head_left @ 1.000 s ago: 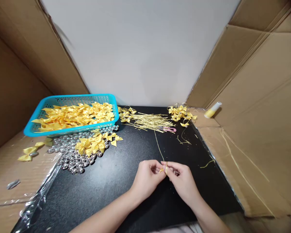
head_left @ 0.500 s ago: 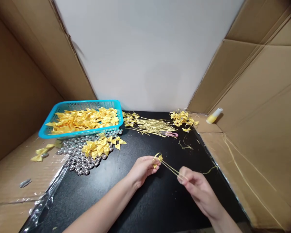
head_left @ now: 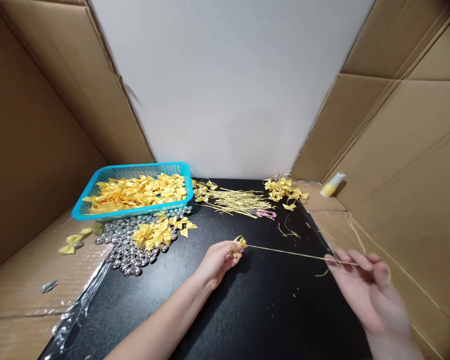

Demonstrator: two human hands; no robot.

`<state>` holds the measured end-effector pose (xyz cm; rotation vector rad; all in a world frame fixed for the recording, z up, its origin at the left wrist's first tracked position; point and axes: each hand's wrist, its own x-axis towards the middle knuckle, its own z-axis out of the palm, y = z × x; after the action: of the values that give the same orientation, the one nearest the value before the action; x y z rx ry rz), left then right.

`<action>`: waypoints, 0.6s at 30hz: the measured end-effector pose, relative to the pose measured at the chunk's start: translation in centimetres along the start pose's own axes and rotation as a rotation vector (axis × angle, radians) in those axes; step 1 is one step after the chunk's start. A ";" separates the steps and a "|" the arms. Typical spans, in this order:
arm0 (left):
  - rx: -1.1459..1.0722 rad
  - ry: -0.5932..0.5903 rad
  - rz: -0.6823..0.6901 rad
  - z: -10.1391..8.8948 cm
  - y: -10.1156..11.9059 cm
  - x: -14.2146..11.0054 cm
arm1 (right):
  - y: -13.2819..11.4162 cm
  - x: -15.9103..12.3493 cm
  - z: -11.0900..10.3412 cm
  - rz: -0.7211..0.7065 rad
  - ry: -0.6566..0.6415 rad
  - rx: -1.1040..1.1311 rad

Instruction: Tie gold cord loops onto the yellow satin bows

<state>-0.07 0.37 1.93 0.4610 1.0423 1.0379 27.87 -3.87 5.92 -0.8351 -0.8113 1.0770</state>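
My left hand (head_left: 222, 257) pinches a small yellow ribbon bow (head_left: 239, 245) with a thin loop standing up from it. From the bow a thin yellow cord (head_left: 288, 251) stretches nearly level to my right hand (head_left: 367, 282). That hand is palm up at the table's right edge, its fingers curled over the cord, slightly blurred. Behind the hands lies a bundle of cut yellow cords (head_left: 240, 201), with a pink-handled thread snipper (head_left: 265, 213) at its right end. Finished-looking bows with loops (head_left: 283, 189) are heaped to its right.
A blue basket (head_left: 77, 212) of yellow bows stands at back left. Silver beads (head_left: 125, 257) and loose bows (head_left: 155, 232) lie before it. A yellow thread spool (head_left: 332, 185) stands at right on cardboard. Long yellow cord (head_left: 397, 274) runs along the right cardboard wall. Cord scraps (head_left: 288, 231) lie near the snipper.
My right hand has moved right, and turned palm up. The cord between my hands is now longer and single-stranded where it was doubled. My left hand still pinches the bow.
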 end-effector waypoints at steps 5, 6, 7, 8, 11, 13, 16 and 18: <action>-0.019 -0.006 -0.010 0.2 0.0 -0.1 | -2.1 1.3 -1.3 -0.028 0.202 0.107; -0.026 -0.008 -0.014 0.2 0.0 -0.1 | -2.4 1.5 -1.6 -0.045 0.247 0.120; -0.034 -0.010 -0.017 0.2 0.1 -0.1 | -2.7 1.7 -2.0 -0.049 0.273 0.119; -0.042 -0.012 -0.020 0.2 0.1 -0.2 | -2.9 1.9 -2.3 -0.053 0.288 0.111; -0.066 -0.026 -0.023 0.3 0.2 -0.3 | -2.7 2.1 -2.5 -0.065 0.239 0.037; -0.077 -0.045 -0.019 0.4 0.4 -0.5 | -2.2 1.8 -1.7 -0.090 0.143 -0.094; -0.080 -0.085 0.005 0.6 0.6 -1.0 | -1.5 0.9 1.1 -0.145 -0.064 -0.427; -0.075 -0.108 0.031 0.7 0.7 -1.3 | -1.0 0.3 3.5 -0.165 -0.239 -0.644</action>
<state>0.07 -0.32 3.38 0.4679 0.9000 1.0647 25.29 -3.18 8.42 -1.1597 -1.4455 0.7762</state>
